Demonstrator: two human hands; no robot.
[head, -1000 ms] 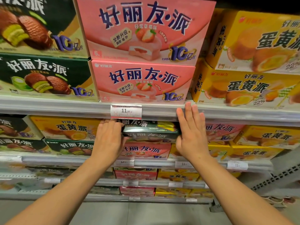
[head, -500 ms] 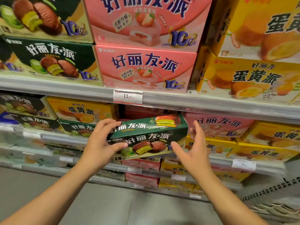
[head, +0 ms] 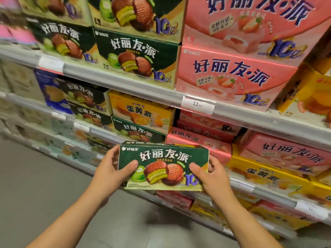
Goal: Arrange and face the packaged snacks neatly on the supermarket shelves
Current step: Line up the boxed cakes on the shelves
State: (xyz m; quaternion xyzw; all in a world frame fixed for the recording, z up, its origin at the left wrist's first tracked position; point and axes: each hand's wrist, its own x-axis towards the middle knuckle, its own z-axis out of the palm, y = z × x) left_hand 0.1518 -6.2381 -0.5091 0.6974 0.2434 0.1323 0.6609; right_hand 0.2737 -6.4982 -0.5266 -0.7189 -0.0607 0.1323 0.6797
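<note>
I hold a dark green snack box (head: 163,163) with chocolate pies printed on it in front of the shelves, its face turned toward me. My left hand (head: 112,171) grips its left end, thumb on the front. My right hand (head: 208,173) grips its right end the same way. Behind it, pink strawberry boxes (head: 200,140) lie on the middle shelf with a dark gap above them. More green boxes (head: 138,131) sit to the left on that shelf.
The upper shelf carries green boxes (head: 139,56) and pink boxes (head: 232,76), with a price tag (head: 197,104) on its rail. Yellow boxes (head: 141,110) stand left of the gap and more lie lower right (head: 265,176). Grey floor (head: 44,194) spreads at the left.
Both hands drew the green box out of the middle shelf and toward me, and now grip it by both ends. The view has swung left and lower.
</note>
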